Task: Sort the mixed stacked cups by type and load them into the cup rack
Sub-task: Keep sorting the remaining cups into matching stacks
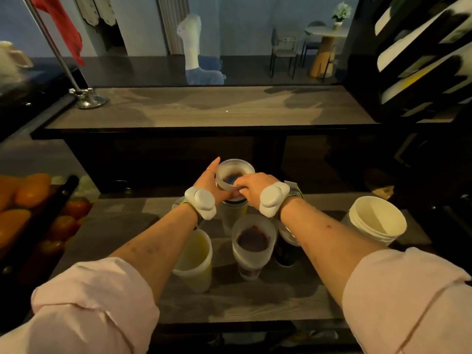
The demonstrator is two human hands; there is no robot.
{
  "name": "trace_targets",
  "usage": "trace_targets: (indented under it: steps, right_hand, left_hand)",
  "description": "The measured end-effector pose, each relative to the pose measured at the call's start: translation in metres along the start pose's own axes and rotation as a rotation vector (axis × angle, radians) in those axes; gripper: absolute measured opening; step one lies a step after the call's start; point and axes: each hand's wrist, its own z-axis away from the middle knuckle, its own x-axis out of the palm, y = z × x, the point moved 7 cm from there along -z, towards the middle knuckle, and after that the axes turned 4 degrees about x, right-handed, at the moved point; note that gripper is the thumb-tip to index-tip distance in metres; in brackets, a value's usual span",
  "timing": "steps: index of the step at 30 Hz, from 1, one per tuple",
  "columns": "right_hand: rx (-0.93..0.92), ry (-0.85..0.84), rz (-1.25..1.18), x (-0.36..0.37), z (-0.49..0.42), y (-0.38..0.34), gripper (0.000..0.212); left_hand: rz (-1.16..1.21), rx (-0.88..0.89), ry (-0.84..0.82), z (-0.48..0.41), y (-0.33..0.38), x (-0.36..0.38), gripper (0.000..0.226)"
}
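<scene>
The frosted cup tops a stack at the table's far middle. The left hand has its grip clamped round the cup's side, and the right hand pinches its near rim. A yellow cup and a white paper cup stand nearby.

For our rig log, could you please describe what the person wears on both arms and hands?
The left sleeve and right sleeve are pale pink, rolled up. A left tracker and right tracker, white and lobed, sit on yellow-green wrist straps. The left hand wears a thin gold ring.
</scene>
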Motion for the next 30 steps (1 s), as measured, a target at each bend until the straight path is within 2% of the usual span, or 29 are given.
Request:
trace_targets:
  steps: [6,8,13,18,20,24,27,30]
  right_hand:
    - [0.006,0.024,-0.095,-0.01,0.009,-0.005,0.027]
    - [-0.009,0.134,-0.125,-0.031,0.014,-0.011,0.027]
    - [-0.015,0.365,-0.095,-0.093,0.026,-0.016,0.023]
    - [0.056,0.661,-0.152,-0.139,0.067,-0.001,0.018]
    - [0.036,0.632,-0.173,-0.144,0.076,0.001,0.017]
    - [0.004,0.482,-0.183,-0.126,0.087,0.002,0.02]
    - [0.007,0.435,-0.189,-0.114,0.098,-0.002,0.025]
    - [-0.001,0.381,-0.141,-0.103,0.106,-0.008,0.021]
  left_hand:
    - [-0.02,0.034,-0.005,-0.004,-0.007,-0.002,0.099]
    - [-0.016,0.042,-0.001,-0.007,-0.011,-0.004,0.095]
    - [0.007,-0.011,-0.03,-0.011,-0.014,-0.009,0.112]
    - [-0.123,-0.026,-0.043,-0.007,-0.007,-0.005,0.098]
    - [-0.13,-0.039,-0.063,-0.009,-0.007,-0.004,0.096]
    - [-0.114,-0.023,-0.098,-0.012,-0.004,-0.001,0.105]
    - [-0.155,-0.043,-0.047,0.007,0.011,-0.009,0.087]
    - [-0.235,0.021,0.008,0.012,0.013,-0.017,0.068]
